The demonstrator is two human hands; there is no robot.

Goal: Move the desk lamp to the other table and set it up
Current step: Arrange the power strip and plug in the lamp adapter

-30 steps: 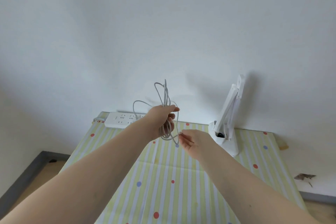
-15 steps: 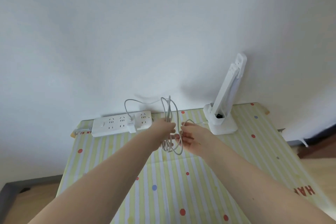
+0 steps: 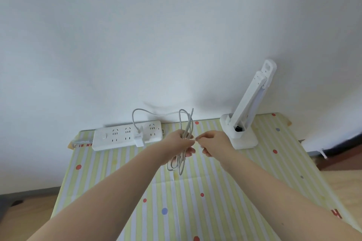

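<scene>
Head view looks down on a table (image 3: 195,211) under a yellow-and-white striped cloth with coloured dots; red letters, cut off at the cloth's edges, read roughly "E IN MA" at the upper left corner and a fragment at the lower right, too partial to read. At the table's far edge, against the white wall, lies a white power strip (image 3: 127,135) with an adapter (image 3: 138,138) plugged in; no brand on it can be made out. At centre frame the left hand (image 3: 179,144) grips a bundle of looped white cable (image 3: 185,139), fingers curled round it, the loops running up and down the frame with their lower ends hanging over the cloth. Just beside it the right hand (image 3: 214,143) has thumb and forefinger pinched together on a strand. The desk lamp (image 3: 248,107) stands on its base at the table's far right corner, folded, its long axis leaning toward the upper right. Bare cloth fills the near half of the table below the forearms.
</scene>
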